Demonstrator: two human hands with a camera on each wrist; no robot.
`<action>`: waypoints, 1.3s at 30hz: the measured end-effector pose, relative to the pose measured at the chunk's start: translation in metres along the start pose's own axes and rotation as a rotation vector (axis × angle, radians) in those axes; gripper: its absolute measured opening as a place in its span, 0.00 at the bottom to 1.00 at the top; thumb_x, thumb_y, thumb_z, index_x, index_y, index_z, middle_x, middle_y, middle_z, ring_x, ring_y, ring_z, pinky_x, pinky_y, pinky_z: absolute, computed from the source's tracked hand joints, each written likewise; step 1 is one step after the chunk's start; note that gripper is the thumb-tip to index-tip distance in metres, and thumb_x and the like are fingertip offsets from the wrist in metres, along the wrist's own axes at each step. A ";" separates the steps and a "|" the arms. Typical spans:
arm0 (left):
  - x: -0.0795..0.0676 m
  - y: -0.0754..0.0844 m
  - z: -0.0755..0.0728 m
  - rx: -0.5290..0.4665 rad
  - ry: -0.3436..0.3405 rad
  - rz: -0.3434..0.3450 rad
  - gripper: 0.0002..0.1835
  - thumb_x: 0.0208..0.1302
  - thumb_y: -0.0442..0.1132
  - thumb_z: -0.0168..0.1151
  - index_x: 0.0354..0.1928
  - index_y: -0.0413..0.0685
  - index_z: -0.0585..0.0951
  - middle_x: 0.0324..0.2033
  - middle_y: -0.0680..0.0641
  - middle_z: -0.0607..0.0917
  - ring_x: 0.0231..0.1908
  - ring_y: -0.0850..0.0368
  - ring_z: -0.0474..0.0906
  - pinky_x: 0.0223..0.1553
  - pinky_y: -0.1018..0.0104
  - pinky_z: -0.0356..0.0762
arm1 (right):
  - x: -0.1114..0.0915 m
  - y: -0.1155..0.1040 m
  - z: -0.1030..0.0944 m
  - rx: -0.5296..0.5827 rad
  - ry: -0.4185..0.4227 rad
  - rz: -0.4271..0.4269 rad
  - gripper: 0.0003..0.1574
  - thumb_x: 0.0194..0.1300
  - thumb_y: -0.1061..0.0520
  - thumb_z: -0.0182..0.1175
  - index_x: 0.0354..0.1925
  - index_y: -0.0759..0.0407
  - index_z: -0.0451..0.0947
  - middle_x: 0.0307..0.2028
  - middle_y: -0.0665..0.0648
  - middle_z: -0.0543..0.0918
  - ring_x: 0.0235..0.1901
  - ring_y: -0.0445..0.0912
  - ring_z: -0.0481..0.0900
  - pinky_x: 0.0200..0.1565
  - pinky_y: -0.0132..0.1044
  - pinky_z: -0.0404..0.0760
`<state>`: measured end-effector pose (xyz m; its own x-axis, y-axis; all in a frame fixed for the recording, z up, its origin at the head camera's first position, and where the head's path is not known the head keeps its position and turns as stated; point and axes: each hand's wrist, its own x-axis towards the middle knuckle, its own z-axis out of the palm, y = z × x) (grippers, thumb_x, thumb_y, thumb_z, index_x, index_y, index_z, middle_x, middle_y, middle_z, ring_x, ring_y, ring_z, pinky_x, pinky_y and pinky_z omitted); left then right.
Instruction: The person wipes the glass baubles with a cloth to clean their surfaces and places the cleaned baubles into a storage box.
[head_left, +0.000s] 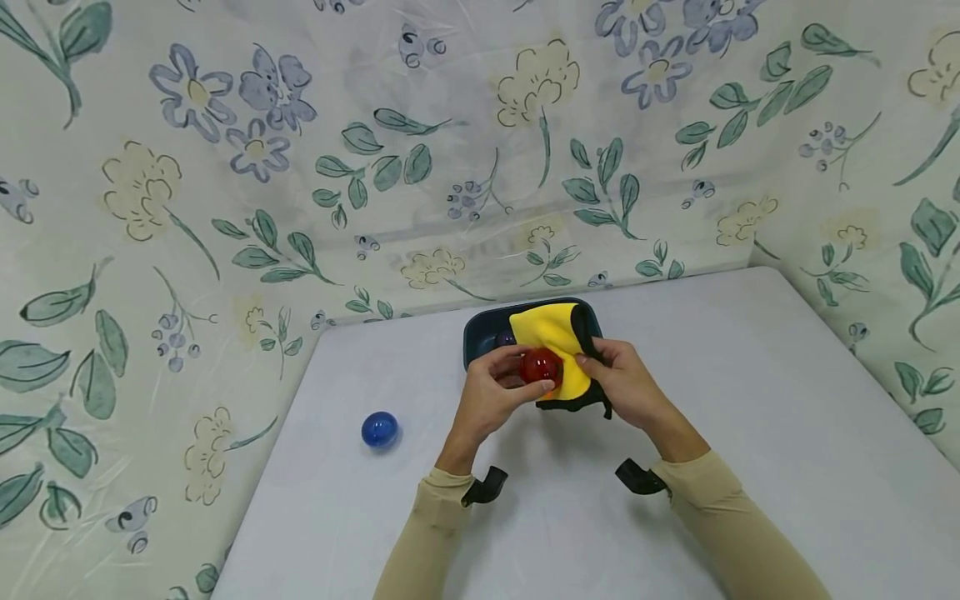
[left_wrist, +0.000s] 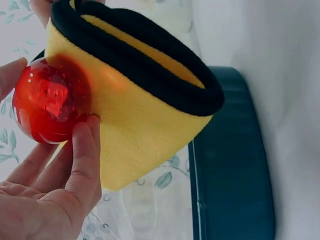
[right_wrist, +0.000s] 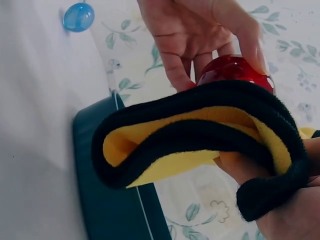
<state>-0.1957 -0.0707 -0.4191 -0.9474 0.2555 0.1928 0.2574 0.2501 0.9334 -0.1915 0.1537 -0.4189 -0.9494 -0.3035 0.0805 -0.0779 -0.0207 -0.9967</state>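
A clear red ball (head_left: 541, 366) is gripped between the thumb and fingers of my left hand (head_left: 491, 393). Behind it, my right hand (head_left: 628, 385) pinches a yellow cloth (left_wrist: 145, 120) with a black edge. The cloth is folded over, its black edges forming a loop in the right wrist view, and the ball lies right against its yellow face. Both hands are raised in front of a dark teal tray (head_left: 480, 329), which the cloth partly covers in the head view. A dark purple ball (head_left: 505, 339) shows inside the tray, left of the cloth.
A blue ball (head_left: 380, 429) rests on the white table (head_left: 315, 517), left of the hands. Flower-patterned sheeting (head_left: 465, 167) rises behind the table's far edge and along its sides. Black wrist mounts (head_left: 486, 486) stick out from both sleeves.
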 end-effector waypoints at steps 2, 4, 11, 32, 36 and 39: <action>0.000 0.000 0.000 -0.006 0.010 0.004 0.28 0.60 0.37 0.76 0.62 0.42 0.80 0.55 0.38 0.88 0.50 0.46 0.88 0.54 0.64 0.87 | 0.000 0.000 0.000 0.013 -0.008 0.008 0.25 0.80 0.64 0.48 0.69 0.77 0.66 0.61 0.77 0.76 0.45 0.45 0.85 0.53 0.36 0.88; -0.001 0.002 -0.001 -0.015 0.024 0.013 0.27 0.61 0.36 0.76 0.62 0.42 0.80 0.55 0.38 0.88 0.51 0.45 0.88 0.54 0.65 0.87 | 0.001 0.001 0.001 0.026 -0.018 0.016 0.26 0.81 0.63 0.48 0.69 0.76 0.66 0.62 0.76 0.76 0.46 0.44 0.85 0.53 0.37 0.88; 0.000 0.002 -0.002 -0.053 0.081 0.066 0.26 0.60 0.34 0.75 0.61 0.42 0.81 0.53 0.37 0.88 0.52 0.45 0.86 0.54 0.68 0.86 | 0.002 0.002 0.002 0.077 -0.035 0.038 0.26 0.82 0.62 0.48 0.69 0.76 0.65 0.59 0.73 0.78 0.45 0.42 0.86 0.52 0.35 0.88; 0.008 -0.010 -0.011 -0.061 0.206 0.002 0.28 0.62 0.38 0.75 0.63 0.43 0.80 0.60 0.41 0.83 0.50 0.44 0.85 0.58 0.54 0.86 | -0.001 0.000 0.010 0.087 -0.049 0.046 0.27 0.81 0.61 0.49 0.70 0.76 0.65 0.59 0.72 0.78 0.46 0.44 0.85 0.54 0.35 0.88; 0.008 -0.012 -0.013 -0.090 0.185 -0.021 0.28 0.62 0.38 0.75 0.64 0.43 0.80 0.61 0.40 0.83 0.52 0.42 0.86 0.54 0.58 0.87 | -0.003 -0.004 0.012 0.045 -0.035 0.027 0.26 0.81 0.61 0.49 0.70 0.76 0.66 0.60 0.75 0.78 0.48 0.46 0.85 0.54 0.38 0.88; 0.009 -0.013 -0.013 -0.091 0.163 -0.035 0.26 0.63 0.40 0.75 0.63 0.44 0.82 0.60 0.40 0.84 0.51 0.44 0.88 0.52 0.60 0.88 | -0.005 -0.007 0.013 0.012 -0.018 0.018 0.26 0.81 0.62 0.49 0.69 0.76 0.67 0.60 0.76 0.78 0.48 0.47 0.85 0.54 0.40 0.89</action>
<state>-0.2095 -0.0839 -0.4253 -0.9757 0.0912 0.1993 0.2124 0.1687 0.9625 -0.1822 0.1434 -0.4126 -0.9451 -0.3208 0.0628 -0.0573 -0.0267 -0.9980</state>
